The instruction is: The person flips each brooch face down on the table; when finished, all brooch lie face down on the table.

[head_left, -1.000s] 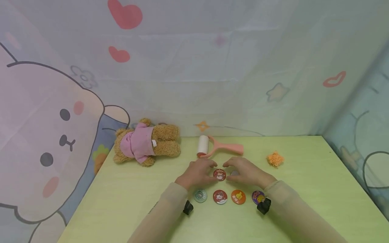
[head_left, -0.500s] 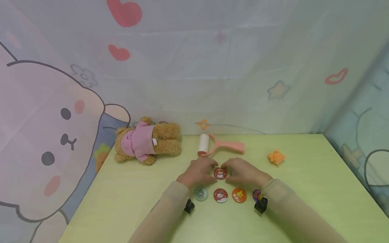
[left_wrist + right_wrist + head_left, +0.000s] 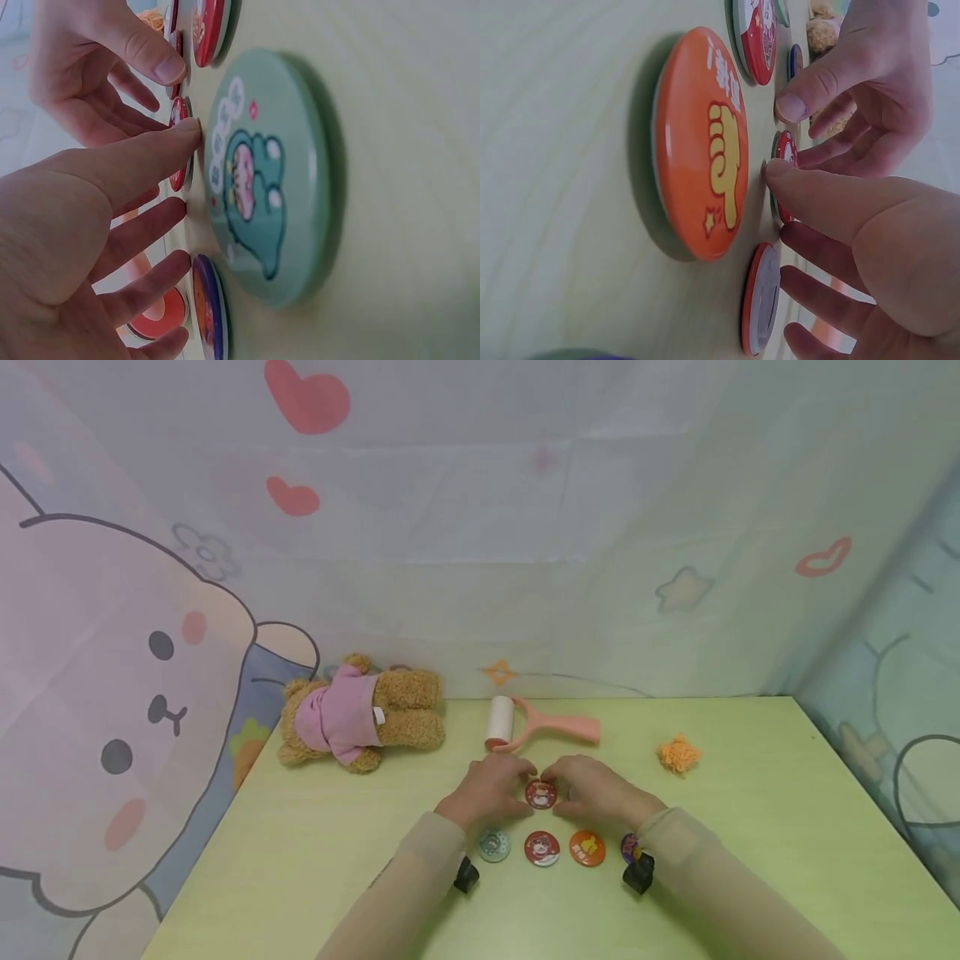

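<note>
A round red button badge (image 3: pixel 541 794) lies on the table between my two hands. My left hand (image 3: pixel 489 789) curves loosely at its left side; in the left wrist view the thumb tip overlaps the badge's edge. On the right side my right hand (image 3: pixel 600 792) has thumb and forefinger at the rim, fingers relaxed. Beneath the right fingers is a face-down badge with an orange rim (image 3: pixel 761 300). A blue-rimmed badge (image 3: pixel 210 307) sits by the left fingertips, hidden under that hand in the head view.
Nearer me is a row of badges: green (image 3: pixel 494 845), red (image 3: pixel 542 848), orange (image 3: pixel 587 848) and purple (image 3: pixel 628 848), the last partly covered by the right wrist camera. Behind the hands lie a pink-handled lint roller (image 3: pixel 562 727), a teddy bear (image 3: pixel 360 714) and an orange fluffy clump (image 3: pixel 678 755).
My right hand has shifted slightly left, closer to the red badge, and its wrist covers more of the purple badge. The left hand has hardly moved.
</note>
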`<state>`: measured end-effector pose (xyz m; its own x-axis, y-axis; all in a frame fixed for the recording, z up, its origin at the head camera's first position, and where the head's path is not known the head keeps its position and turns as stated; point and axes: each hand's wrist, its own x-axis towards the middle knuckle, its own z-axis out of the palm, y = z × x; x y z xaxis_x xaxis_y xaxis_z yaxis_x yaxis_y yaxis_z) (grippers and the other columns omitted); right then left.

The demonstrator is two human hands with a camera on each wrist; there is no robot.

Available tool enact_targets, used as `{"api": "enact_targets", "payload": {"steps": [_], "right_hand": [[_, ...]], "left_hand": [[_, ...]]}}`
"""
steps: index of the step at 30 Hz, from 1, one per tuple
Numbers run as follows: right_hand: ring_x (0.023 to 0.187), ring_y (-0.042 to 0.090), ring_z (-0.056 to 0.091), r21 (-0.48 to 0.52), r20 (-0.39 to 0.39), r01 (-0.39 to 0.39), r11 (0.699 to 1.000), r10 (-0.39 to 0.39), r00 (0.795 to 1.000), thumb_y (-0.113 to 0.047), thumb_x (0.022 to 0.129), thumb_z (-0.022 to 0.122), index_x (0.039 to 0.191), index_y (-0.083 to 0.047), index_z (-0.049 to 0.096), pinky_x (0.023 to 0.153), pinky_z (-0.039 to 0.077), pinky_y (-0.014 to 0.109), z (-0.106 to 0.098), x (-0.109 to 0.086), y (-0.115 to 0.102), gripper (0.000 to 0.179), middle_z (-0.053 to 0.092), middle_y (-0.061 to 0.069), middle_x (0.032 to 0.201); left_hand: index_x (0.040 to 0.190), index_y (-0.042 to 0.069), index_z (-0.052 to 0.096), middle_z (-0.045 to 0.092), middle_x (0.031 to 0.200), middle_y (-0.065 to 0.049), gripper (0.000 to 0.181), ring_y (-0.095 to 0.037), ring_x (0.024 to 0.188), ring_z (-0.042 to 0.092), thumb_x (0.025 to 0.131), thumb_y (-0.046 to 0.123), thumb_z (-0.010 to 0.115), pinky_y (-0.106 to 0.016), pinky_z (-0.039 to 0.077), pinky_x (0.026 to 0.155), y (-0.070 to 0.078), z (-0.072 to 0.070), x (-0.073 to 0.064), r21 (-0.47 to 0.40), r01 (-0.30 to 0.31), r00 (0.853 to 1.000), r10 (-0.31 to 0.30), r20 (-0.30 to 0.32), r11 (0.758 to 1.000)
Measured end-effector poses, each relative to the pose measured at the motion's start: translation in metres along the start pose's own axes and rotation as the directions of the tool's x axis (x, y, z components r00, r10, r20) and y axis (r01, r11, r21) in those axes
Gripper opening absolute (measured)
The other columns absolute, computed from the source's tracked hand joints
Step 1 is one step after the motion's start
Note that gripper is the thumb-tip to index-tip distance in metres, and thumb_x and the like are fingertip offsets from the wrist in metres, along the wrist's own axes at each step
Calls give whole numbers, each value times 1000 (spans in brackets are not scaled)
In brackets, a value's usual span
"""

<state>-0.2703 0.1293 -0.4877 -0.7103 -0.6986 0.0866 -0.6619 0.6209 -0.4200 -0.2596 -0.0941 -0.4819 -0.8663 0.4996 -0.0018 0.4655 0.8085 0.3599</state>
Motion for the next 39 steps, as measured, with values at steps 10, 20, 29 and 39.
{"api": "enact_targets", "payload": {"steps": [10,20,29,39], "right_hand": [[108,28,67,-40,-11,-5,999,5,1000,-13,85,85,121,-1,72,97,53,49,1,0,-2,41,73,11,116],[104,28,68,-18,-29,31,999,-31,999,-9,83,84,119,-1,73,94,54,48,2,1,-4,38,74,10,112],[98,25,69,-33,-48,42,999,-44,998,-11,83,84,115,-4,75,91,55,45,6,3,-2,33,75,6,106],[95,22,69,-40,-65,64,997,-67,996,-11,83,86,112,-5,75,89,56,43,6,4,-1,32,75,5,104]], "left_hand": [[130,21,72,76,117,8,53,-19,113,67,81,32,91,-55,52,91,-1,3,2,13,-16,1000,16,-15,1000],[127,22,73,76,110,9,51,-18,110,67,81,33,91,-56,49,92,-1,2,0,-21,-26,999,25,-28,999],[129,24,71,76,111,11,51,-16,110,67,83,34,90,-55,48,95,-5,7,0,-7,-44,998,44,-42,999],[130,25,70,77,110,10,51,-15,106,70,85,41,87,-51,49,94,-4,8,2,100,-78,995,84,-60,992]]}}
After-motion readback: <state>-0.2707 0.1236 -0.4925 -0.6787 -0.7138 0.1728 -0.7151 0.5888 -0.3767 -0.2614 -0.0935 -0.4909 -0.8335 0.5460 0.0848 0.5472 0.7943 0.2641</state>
